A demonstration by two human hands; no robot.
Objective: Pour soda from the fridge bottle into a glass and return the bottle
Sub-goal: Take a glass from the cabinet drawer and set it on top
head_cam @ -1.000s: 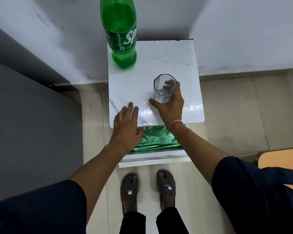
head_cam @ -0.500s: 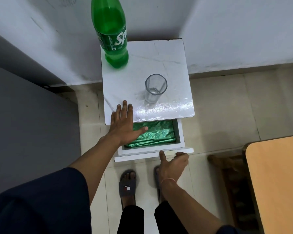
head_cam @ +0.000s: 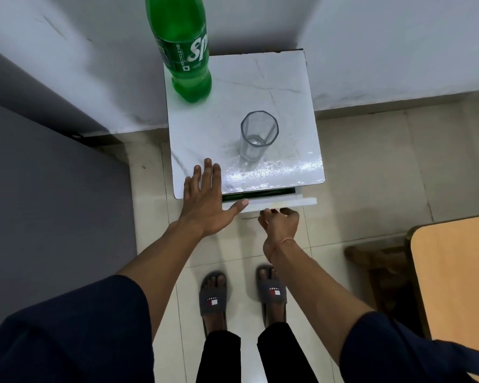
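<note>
White tabletop (head_cam: pixel 263 78) bears bottle (head_cam: pixel 187 53) and glass (head_cam: pixel 256 136); your left grip (head_cam: pixel 205 205) rests flat, right grip (head_cam: pixel 280 221) curls at the drawer (head_cam: pixel 282 202), hold unclear. Slamming could topple the glass.

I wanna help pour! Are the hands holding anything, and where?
Right hand grips the drawer front by its lower edge; left hand lies flat on the table top. Bottle and glass stand free.

Green soda bottle (head_cam: pixel 187 56) standing upright, well beyond the left hand (head_cam: pixel 205 203); clear glass (head_cam: pixel 256 136) upright, empty, near its fingertips.
</note>
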